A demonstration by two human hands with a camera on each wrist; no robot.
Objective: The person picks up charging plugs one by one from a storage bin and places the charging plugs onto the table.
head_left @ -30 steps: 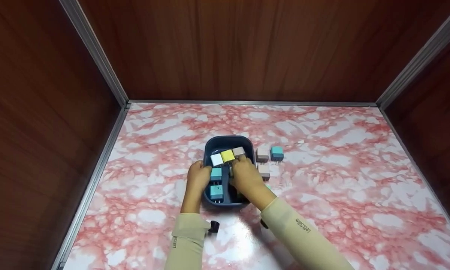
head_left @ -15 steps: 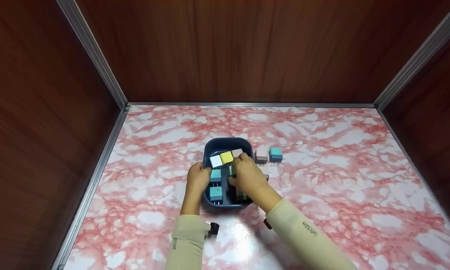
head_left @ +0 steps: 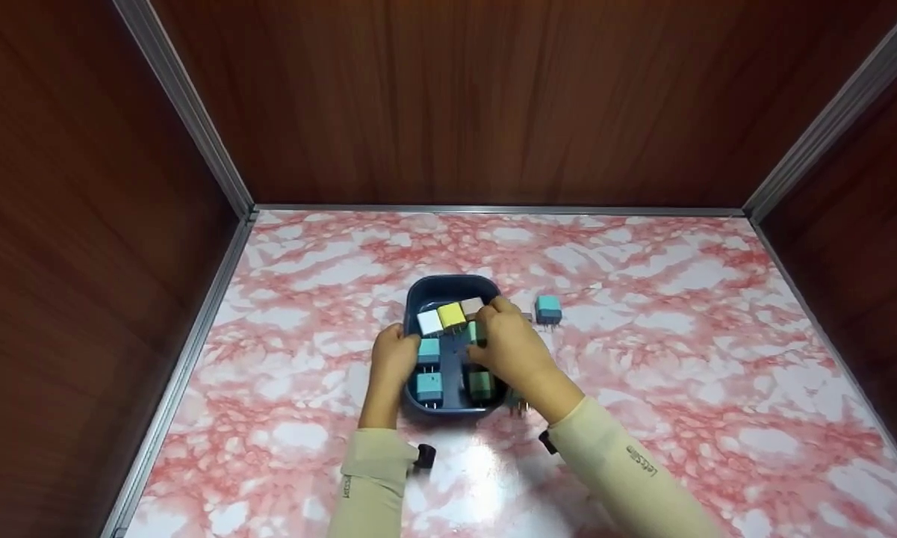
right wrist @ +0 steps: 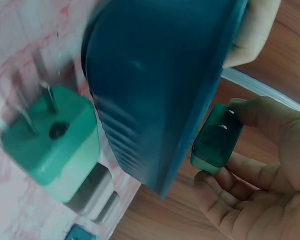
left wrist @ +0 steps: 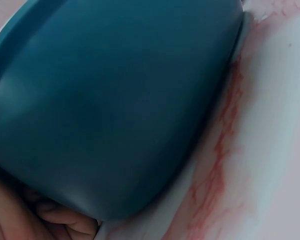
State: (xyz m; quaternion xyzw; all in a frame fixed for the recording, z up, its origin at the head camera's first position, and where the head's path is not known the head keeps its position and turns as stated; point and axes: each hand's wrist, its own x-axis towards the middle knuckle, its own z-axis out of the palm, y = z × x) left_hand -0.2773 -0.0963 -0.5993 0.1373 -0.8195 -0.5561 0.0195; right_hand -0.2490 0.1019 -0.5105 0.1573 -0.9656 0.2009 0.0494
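My left hand (head_left: 393, 359) grips the left wall of a dark blue bin (head_left: 452, 279); in the left wrist view its curled fingers (left wrist: 65, 218) lie under the bin's edge. My right hand (head_left: 515, 347) pinches a green plug charger (right wrist: 217, 137) between thumb and fingers, beside the bin's right rim. Inside the bin are a white charger (head_left: 429, 323), a yellow one and a beige one in a slanted row. Two teal chargers (head_left: 429, 385) sit along the left side, and a dark green charger (head_left: 480, 385) lies at the near right.
Right of the bin on the marbled table stand a teal charger (head_left: 548, 308) and a pale green charger (right wrist: 60, 140) with its prongs showing. Grey-beige chargers (right wrist: 92, 192) are next to it, partly hidden by my right hand in the head view. Wood panels (head_left: 463, 104) enclose the table.
My right hand has shifted right, from over the bin's middle to its right rim, with the green charger in its fingers. The dark green charger in the bin is now uncovered. My left hand stays put.
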